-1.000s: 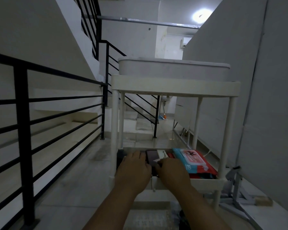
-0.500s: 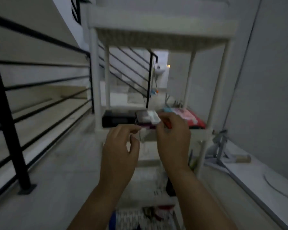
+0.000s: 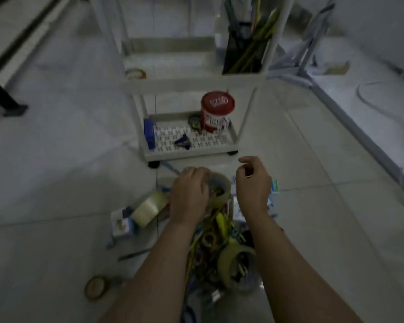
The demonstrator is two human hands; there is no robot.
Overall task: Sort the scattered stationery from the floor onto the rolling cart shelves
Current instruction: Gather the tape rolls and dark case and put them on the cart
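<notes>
The white rolling cart (image 3: 189,155) stands on the tiled floor ahead. Its bottom shelf carries a red can (image 3: 217,113), a blue box (image 3: 149,134) and a small blue clip (image 3: 183,142); the shelf above holds a black pen holder (image 3: 243,54) and a tape roll (image 3: 135,73). In front lies a pile of stationery (image 3: 216,234) with a big clear tape roll (image 3: 149,208), a yellowish tape roll (image 3: 236,264) and a small roll (image 3: 96,286). My left hand (image 3: 189,194) grips a clear tape roll (image 3: 221,191) on the pile. My right hand (image 3: 252,183) hovers beside it, loosely curled, holding nothing.
A small white-and-blue box (image 3: 121,223) lies left of the pile. A black railing post (image 3: 0,94) stands at the far left. A folded metal frame (image 3: 301,66) and a white panel (image 3: 371,101) lie along the right side.
The view has dropped from the cart's upper shelves to the floor. Both hands left the items on the shelf and came down to the pile; my left hand took hold of a tape roll.
</notes>
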